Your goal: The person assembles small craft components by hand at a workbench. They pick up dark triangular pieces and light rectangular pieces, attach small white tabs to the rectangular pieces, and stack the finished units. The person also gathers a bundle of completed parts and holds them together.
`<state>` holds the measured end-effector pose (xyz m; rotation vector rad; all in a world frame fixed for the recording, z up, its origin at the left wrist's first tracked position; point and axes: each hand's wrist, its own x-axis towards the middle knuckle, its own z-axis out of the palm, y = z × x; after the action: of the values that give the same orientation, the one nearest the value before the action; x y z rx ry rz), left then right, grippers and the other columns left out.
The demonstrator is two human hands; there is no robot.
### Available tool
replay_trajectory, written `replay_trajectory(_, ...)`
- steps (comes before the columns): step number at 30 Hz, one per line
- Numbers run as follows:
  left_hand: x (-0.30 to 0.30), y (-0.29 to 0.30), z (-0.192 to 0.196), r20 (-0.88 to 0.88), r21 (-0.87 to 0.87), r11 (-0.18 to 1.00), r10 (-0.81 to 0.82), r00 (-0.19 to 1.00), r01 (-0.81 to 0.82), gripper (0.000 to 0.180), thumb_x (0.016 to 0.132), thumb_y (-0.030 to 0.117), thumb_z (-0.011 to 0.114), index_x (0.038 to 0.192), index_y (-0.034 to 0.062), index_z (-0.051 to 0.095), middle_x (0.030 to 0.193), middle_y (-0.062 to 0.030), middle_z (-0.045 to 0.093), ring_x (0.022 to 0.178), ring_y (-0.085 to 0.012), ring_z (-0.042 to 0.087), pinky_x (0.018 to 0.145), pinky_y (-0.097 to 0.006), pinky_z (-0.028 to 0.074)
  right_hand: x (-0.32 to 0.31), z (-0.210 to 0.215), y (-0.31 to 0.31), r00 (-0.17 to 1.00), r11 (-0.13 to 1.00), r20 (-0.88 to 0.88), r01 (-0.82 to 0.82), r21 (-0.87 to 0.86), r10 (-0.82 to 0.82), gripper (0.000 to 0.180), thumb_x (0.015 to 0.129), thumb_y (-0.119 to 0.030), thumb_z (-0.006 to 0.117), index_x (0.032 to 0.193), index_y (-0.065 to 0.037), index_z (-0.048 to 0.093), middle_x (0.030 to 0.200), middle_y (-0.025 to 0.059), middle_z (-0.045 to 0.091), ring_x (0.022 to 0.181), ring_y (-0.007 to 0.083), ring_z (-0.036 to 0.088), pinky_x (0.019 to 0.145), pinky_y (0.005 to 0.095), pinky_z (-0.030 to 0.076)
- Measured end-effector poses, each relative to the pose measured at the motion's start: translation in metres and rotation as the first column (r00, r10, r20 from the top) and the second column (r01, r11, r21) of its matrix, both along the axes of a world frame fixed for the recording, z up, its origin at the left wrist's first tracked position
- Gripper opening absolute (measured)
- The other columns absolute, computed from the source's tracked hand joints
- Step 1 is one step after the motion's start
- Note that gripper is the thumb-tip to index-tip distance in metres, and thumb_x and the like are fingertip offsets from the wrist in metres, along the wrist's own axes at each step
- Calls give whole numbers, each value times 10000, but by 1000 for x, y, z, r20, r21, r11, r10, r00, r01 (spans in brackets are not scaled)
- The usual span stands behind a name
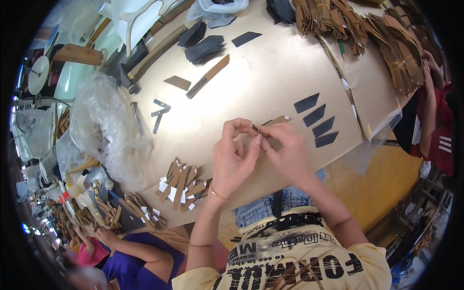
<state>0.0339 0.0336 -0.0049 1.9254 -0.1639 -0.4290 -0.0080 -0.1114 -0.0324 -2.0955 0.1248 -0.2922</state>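
Note:
Both hands meet over the table's near part, fingertips almost touching. My left hand [236, 157] is closed in a pinch around a small dark piece [254, 127], too small to name. My right hand [285, 150] pinches at the same spot. A brown leather-like strip [276, 120] with a white tag at its end shows behind the right fingers; the rest of it is hidden by the hand. To the right lie several slanted black pieces [314, 116] in a staggered row. Left of my left wrist is a pile of brown strips [181, 184] with white tags.
Farther off lie stacked black pieces [205, 50], a brown strip with a dark inlay [209, 76] and small dark metal-like bars [160, 114]. A hammer [157, 53] and crumpled clear plastic [108, 130] are at left. Brown bundles [396, 53] fill the far right. Other people sit at both sides.

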Motion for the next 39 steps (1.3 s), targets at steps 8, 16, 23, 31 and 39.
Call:
replay_trajectory(8,-7,-3,-18,173,142,986,62,983,-88,86,854,49,726,896,-15,687,848,-32,651,511,-27,362,466,-220,308,8,13,-13,959,950,-285,75,302,15,183,841,-71,720,970,58,695,839,118,739,806,163,728,730,271,540)
replay_trajectory(16,-6,-9,-24,88,262,956,116,989,-136,85,808,103,729,835,35,686,719,-89,618,676,-242,624,625,-370,479,8,11,-17,952,921,-307,114,373,6,179,842,-72,716,962,58,690,821,101,731,795,120,706,725,248,532)
replay_trajectory(23,-11,8,-11,-233,-294,915,212,949,-277,303,837,96,589,1136,47,578,885,-11,465,725,-124,429,686,-269,406,7,10,-16,955,938,-295,97,333,7,171,836,-72,717,951,52,692,799,94,729,779,130,714,708,257,536)
replay_trajectory(31,4,16,-1,-416,-335,918,60,908,-214,359,840,65,466,1194,49,524,1001,8,420,847,-86,392,802,-235,372,9,12,-16,951,940,-308,97,328,9,182,831,-89,719,955,42,698,796,88,732,785,120,716,709,255,534)
replay_trajectory(39,10,8,-6,-413,-308,948,-59,909,-78,435,850,-42,563,1273,23,488,1033,-24,432,955,-103,466,837,-223,440,12,13,-20,941,933,-338,88,348,38,183,832,-82,712,952,56,696,788,85,726,789,117,706,715,256,532)
